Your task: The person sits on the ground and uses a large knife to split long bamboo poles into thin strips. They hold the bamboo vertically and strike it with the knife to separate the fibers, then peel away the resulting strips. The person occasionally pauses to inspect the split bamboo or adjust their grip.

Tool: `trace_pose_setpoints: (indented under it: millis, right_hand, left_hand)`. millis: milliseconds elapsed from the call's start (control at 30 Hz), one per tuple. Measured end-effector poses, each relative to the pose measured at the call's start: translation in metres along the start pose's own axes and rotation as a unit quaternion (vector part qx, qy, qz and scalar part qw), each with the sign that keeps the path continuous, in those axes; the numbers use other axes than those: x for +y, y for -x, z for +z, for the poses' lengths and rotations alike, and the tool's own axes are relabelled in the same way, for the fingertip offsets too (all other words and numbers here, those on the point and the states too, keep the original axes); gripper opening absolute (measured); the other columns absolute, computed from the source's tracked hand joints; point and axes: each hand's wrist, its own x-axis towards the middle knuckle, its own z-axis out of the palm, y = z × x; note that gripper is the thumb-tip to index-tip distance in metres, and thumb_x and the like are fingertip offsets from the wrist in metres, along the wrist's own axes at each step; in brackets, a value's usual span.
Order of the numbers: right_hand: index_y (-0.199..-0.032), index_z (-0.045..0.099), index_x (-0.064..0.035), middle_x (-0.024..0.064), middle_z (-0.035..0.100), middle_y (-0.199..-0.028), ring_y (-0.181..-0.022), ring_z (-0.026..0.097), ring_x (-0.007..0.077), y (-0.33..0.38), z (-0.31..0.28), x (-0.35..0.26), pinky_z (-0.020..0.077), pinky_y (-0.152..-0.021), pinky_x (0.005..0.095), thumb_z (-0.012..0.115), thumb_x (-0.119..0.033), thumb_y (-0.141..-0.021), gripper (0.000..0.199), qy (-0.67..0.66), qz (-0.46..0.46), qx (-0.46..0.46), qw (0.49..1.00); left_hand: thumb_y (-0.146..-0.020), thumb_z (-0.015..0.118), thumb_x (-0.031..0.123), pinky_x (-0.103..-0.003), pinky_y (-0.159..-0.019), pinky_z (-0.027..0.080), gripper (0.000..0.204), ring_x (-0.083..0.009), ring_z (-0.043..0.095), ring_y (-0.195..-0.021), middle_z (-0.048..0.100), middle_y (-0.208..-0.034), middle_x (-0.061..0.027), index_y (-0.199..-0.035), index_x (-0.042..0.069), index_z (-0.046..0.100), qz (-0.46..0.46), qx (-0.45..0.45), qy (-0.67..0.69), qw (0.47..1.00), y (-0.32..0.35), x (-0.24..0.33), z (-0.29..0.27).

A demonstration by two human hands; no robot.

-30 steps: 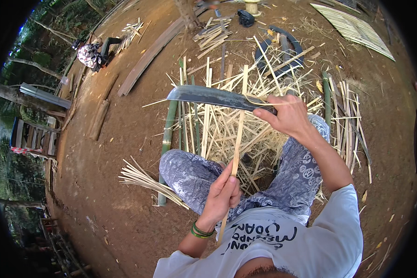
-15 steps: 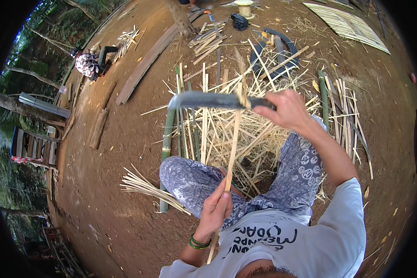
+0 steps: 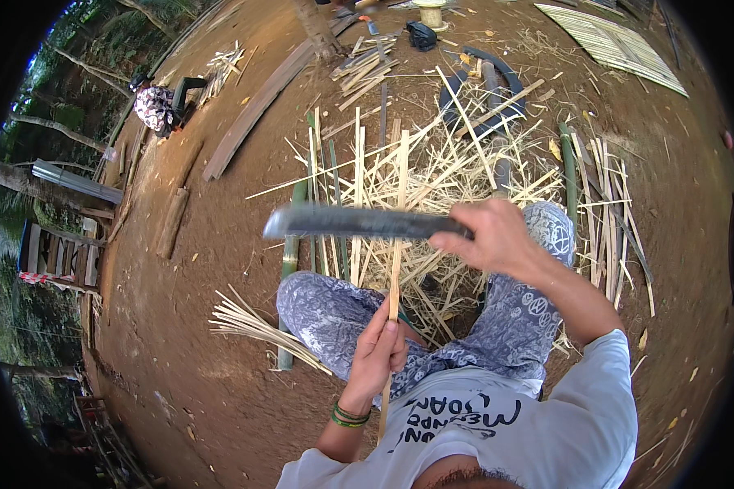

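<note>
My left hand (image 3: 379,350) is closed round a long, pale bamboo strip (image 3: 401,175), which runs from my lap out over the litter of shavings. Green bands circle that wrist. In my right hand (image 3: 491,235) is the dark handle of a machete (image 3: 359,222). Its wide blade, blurred by motion, lies crosswise over the strip and points left. Whether the edge touches the strip I cannot tell. Beneath both is a heap of thin bamboo shavings (image 3: 457,187) between and beyond my bent knees.
Beside my left knee lie a bundle of split strips (image 3: 261,326) and a green bamboo pole (image 3: 290,259). More strips (image 3: 607,204) lie at the right. Farther off are a dark ring (image 3: 515,81), a long plank (image 3: 261,110), a tree trunk (image 3: 316,33) and another person (image 3: 159,106) at far left.
The machete and my right hand have come closer to my body along the strip. A curled shaving at the blade is gone from there. My left hand has shifted slightly.
</note>
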Motion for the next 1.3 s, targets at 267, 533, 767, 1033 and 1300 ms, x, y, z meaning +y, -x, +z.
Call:
trace_pose_setpoints:
  millis: [267,533,767,1033,1300]
  right_hand:
    - [-0.064,0.059,-0.0066,0.008,0.06,-0.054,-0.043,0.059,0.0268,0.008,0.009,-0.025,0.0453,-0.043,0.0417,0.062,-0.07,-0.083,0.066,0.029,-0.07,0.031,0.997]
    - [-0.063,0.058,-0.0082,0.0063,0.06,-0.055,-0.042,0.057,0.0264,0.002,0.0,-0.019,0.0443,-0.043,0.0414,0.065,-0.069,-0.081,0.064,0.048,-0.087,0.036,0.994]
    - [-0.062,0.059,-0.0107,0.0049,0.058,-0.052,-0.039,0.053,0.0233,-0.003,-0.004,-0.012,0.0392,-0.039,0.0393,0.064,-0.069,-0.082,0.062,0.065,-0.117,0.083,0.988]
    - [-0.082,0.073,-0.0026,0.0079,0.051,-0.052,-0.054,0.053,0.02,-0.045,-0.043,0.079,0.043,-0.053,0.0403,0.046,-0.072,-0.093,0.075,-0.028,0.216,0.06,0.974]
    - [-0.096,0.068,0.0022,-0.0074,0.041,-0.05,-0.043,0.038,0.0046,-0.036,-0.075,0.043,0.0284,-0.042,0.0272,0.063,-0.066,-0.086,0.069,-0.236,0.312,0.085,0.916]
  left_hand:
    - [-0.109,0.036,0.015,-0.019,-0.046,0.03,0.053,-0.004,0.029,-0.052,0.033,-0.066,0.0047,-0.159,0.007,0.019,0.04,-0.028,-0.06,0.997,-0.004,0.004,0.006]
    - [-0.108,0.037,0.014,-0.019,-0.046,0.031,0.052,-0.0028,0.033,-0.051,0.036,-0.063,0.0055,-0.157,0.005,0.023,0.07,-0.014,-0.122,0.99,0.009,0.001,0.002]
    - [-0.108,0.037,0.011,-0.02,-0.047,0.031,0.051,-0.0027,0.034,-0.052,0.036,-0.063,0.0054,-0.157,0.004,0.025,0.079,-0.013,-0.111,0.991,0.02,-0.002,0.0]
    - [-0.108,0.037,0.011,-0.021,-0.046,0.029,0.051,-0.0051,0.03,-0.051,0.032,-0.065,0.0042,-0.157,0.004,0.024,0.072,-0.013,-0.163,0.984,0.061,-0.027,-0.021]
    - [-0.107,0.038,0.012,-0.021,-0.047,0.032,0.052,-0.0043,0.031,-0.052,0.034,-0.066,0.005,-0.157,0.005,0.023,0.042,0.056,-0.141,0.987,0.041,-0.033,-0.029]
